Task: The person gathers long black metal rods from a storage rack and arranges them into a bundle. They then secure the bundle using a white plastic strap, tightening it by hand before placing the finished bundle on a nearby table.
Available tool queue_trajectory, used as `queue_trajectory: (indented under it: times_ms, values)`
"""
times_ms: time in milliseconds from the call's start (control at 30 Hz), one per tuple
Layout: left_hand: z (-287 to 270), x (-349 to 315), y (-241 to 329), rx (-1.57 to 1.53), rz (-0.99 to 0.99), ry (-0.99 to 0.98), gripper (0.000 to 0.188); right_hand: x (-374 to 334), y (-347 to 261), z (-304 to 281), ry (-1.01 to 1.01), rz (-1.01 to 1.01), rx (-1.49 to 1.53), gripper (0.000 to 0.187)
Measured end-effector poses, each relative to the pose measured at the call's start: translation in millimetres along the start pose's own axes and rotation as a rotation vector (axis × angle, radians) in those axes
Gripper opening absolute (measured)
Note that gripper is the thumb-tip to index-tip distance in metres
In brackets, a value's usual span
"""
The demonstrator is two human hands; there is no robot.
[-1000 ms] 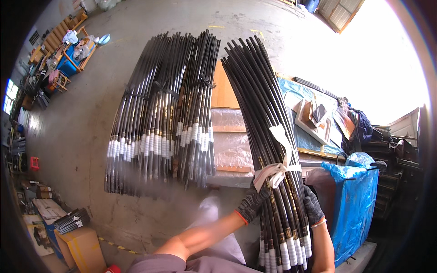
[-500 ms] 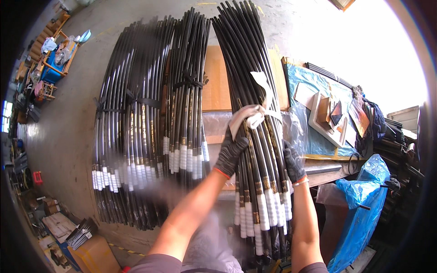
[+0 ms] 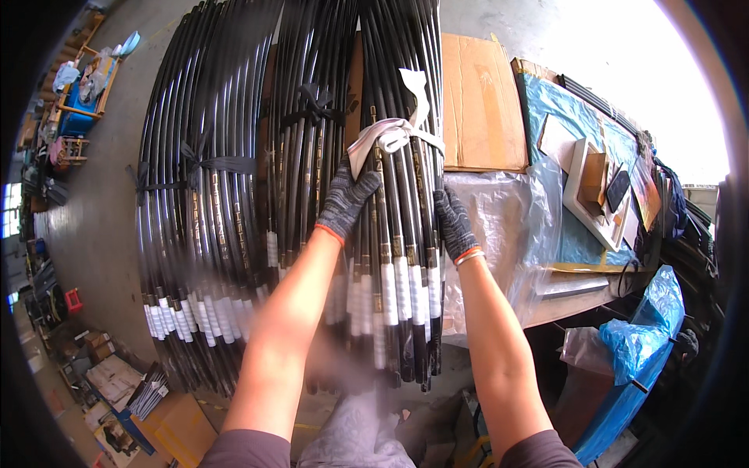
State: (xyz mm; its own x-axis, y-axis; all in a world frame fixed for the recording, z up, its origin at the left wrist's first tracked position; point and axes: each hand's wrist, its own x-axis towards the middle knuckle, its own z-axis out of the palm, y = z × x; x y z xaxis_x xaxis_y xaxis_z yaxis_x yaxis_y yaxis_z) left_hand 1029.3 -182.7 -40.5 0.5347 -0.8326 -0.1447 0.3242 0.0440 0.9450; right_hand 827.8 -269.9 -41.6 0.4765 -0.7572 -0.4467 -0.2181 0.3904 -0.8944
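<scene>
My two hands, in dark grey knit gloves with orange cuffs, clasp a bundle of long black rods [image 3: 399,218] from opposite sides. The rods have gold markings and white-wrapped sections toward the near end. A whitish cloth strip [image 3: 394,139] is knotted around them. My left hand [image 3: 347,196] presses on the left side just below the knot, fingers partly hidden. My right hand [image 3: 456,224] curls against the right side. Close on the left lies another bundle of black rods [image 3: 310,168], tied with a black strip. Farther left are more tied rod bundles [image 3: 214,199].
Flat cardboard [image 3: 484,101] and clear plastic sheeting [image 3: 491,226] lie right of the held bundle. Beyond them, a blue-covered surface [image 3: 573,113] carries a white tray [image 3: 587,187]. A blue plastic-wrapped object [image 3: 632,374] stands at the lower right. A cardboard box [image 3: 175,417] sits at the lower left.
The held bundle has moved left, up against the neighbouring tied bundle, with both hands still on it. More cardboard and plastic sheeting shows on its right. The whole view has also shifted.
</scene>
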Motion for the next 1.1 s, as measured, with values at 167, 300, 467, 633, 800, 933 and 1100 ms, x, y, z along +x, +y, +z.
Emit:
queue_trajectory:
  times_ms: [167, 300, 467, 633, 800, 933, 1100]
  values:
    - [46, -30, 12, 0.185, -0.132, 0.162, 0.08, 4, 16, -14, 0.186, -0.046, -0.021, 0.054]
    - [79, -130, 29, 0.978, -0.091, 0.024, 0.101, -45, 1, -20, 0.139, -0.052, -0.402, 0.066]
    - [97, -233, 23, 1.313, -0.077, -0.183, 0.112, -94, -50, 10, 0.061, -0.138, -1.065, 0.094]
    - [111, -222, 13, 1.566, -0.238, -0.344, 0.113, -89, -46, -11, 0.098, 0.031, -1.195, 0.096]
    - [110, -214, 11, 1.729, -0.162, -0.384, 0.118, -99, -42, -51, -0.043, -0.074, -1.117, 0.096]
    - [130, -198, 53, 1.507, -0.628, -0.387, 0.109, -176, -14, -94, -0.074, -0.026, -1.0, 0.061]
    - [112, -285, 71, 1.195, -0.437, -0.14, 0.091, -341, 65, -181, -0.378, 0.357, -1.049, 0.064]
